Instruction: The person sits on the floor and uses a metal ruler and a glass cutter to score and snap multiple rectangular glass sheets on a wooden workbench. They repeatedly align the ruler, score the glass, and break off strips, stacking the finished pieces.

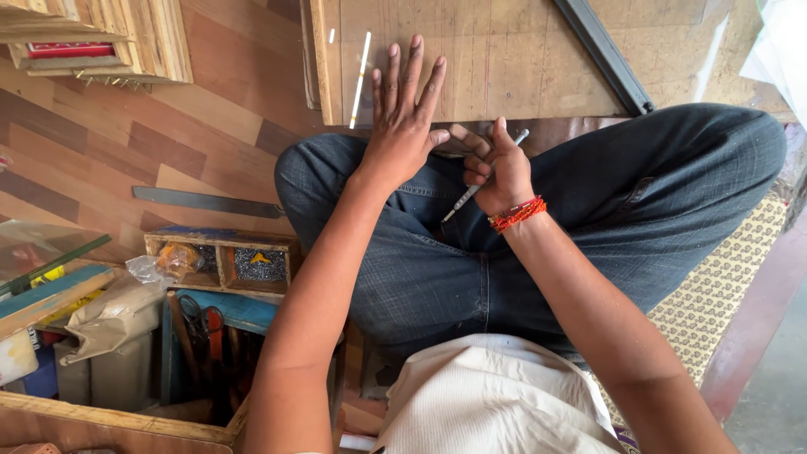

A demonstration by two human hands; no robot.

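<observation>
I sit cross-legged in blue jeans on the floor. My left hand (405, 113) lies flat with fingers spread on the near edge of a wooden board (504, 59) in front of my knees. Beside it my right hand (494, 168), with a red thread band at the wrist, is closed around a thin silver cutting tool (461, 202); the tool's tip points at the board's near edge, next to my left thumb. A white pencil-like stick (361, 76) lies on the board to the left of my left hand.
A dark metal straightedge (601, 55) crosses the board diagonally. A long flat metal bar (206, 202) lies on the wood-pattern floor at left. A wooden toolbox (218, 265) with nails, pliers and bags stands at lower left. A patterned mat (714, 294) is under me at right.
</observation>
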